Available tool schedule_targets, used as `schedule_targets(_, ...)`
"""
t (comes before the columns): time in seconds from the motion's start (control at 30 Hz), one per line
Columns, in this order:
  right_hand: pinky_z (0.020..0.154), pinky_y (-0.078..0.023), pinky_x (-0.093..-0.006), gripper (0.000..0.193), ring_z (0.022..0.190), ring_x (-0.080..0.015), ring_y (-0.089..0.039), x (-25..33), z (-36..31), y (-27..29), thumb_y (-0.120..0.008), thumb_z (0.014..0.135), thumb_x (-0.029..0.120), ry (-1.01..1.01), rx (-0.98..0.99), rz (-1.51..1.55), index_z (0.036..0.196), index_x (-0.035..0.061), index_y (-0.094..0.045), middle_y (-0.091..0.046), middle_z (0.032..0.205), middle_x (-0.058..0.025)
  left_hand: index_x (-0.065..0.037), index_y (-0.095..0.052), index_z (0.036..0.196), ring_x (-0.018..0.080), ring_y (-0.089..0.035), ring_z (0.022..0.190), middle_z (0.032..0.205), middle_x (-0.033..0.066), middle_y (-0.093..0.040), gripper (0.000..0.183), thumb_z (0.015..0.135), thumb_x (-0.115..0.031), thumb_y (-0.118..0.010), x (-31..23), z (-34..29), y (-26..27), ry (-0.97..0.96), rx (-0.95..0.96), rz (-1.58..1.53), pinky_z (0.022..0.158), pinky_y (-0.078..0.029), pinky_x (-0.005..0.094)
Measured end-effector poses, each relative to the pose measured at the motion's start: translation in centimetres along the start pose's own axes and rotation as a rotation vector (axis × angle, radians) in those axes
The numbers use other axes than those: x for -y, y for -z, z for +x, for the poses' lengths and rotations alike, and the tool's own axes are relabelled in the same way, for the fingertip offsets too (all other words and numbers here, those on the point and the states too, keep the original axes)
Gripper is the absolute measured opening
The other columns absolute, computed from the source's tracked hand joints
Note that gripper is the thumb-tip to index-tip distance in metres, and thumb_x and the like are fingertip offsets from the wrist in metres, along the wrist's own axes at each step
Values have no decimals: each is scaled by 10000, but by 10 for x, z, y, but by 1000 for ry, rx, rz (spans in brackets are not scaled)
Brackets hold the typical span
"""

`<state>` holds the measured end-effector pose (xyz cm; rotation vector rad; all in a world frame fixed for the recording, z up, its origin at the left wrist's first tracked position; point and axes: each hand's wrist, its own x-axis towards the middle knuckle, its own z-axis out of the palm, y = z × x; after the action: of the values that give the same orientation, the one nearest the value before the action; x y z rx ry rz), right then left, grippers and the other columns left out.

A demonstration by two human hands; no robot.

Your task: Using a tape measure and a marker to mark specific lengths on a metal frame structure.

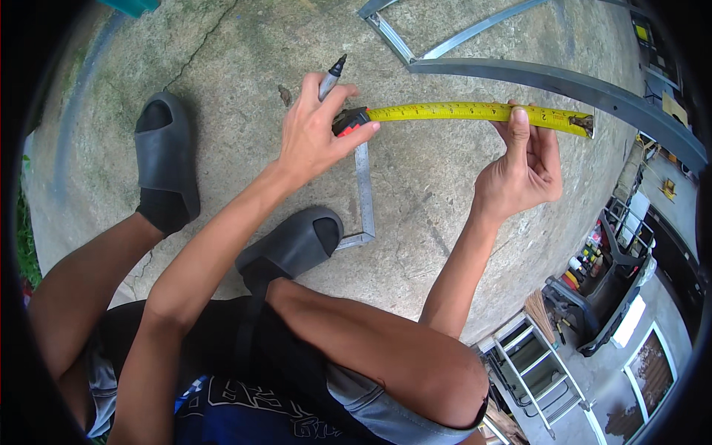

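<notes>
My left hand (315, 133) is closed round the black and red case of a tape measure (351, 121). A grey marker (331, 78), its dark tip uncovered and pointing up, is tucked between fingers of the same hand. From the case the yellow blade (437, 111) stretches out to the right, slightly bowed. My right hand (519, 163) pinches that blade near its hooked end, thumb on top and fingers beneath. A metal carpenter's square (364, 189) lies on the concrete below the case, beside my right foot.
A frame of grey metal bars (512, 70) runs across the upper right, just beyond the blade. My feet in dark slides (165, 144) are on the concrete floor (415, 245). A ladder (538, 363), a broom (539, 315) and assorted items stand at the lower right.
</notes>
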<state>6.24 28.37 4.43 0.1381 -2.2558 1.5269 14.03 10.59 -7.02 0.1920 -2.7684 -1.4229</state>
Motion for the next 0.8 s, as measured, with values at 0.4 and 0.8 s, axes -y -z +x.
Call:
schedule_targets(0.4, 746, -614, -335, 184, 859, -238, -688, 7, -14, -4, -645, 873, -51, -5, -21, -96, 1019, -159, -615, -678, 924, -204, -70, -761, 886, 160, -527, 858, 883, 79, -478, 175, 761, -183, -806, -81, 66, -24, -220, -80, -715, 813, -464, 310)
schedule_targets(0.8, 767, -585, -286, 262, 895, -183, -656, -10, -11, -21, -664, 829, -114, -89, -49, 17, 1089, -120, -630, -644, 1017, -169, -40, -759, 887, 104, -444, 671, 845, 51, -442, 176, 748, -134, -812, -95, 76, -29, -134, -326, -830, 700, -454, 278)
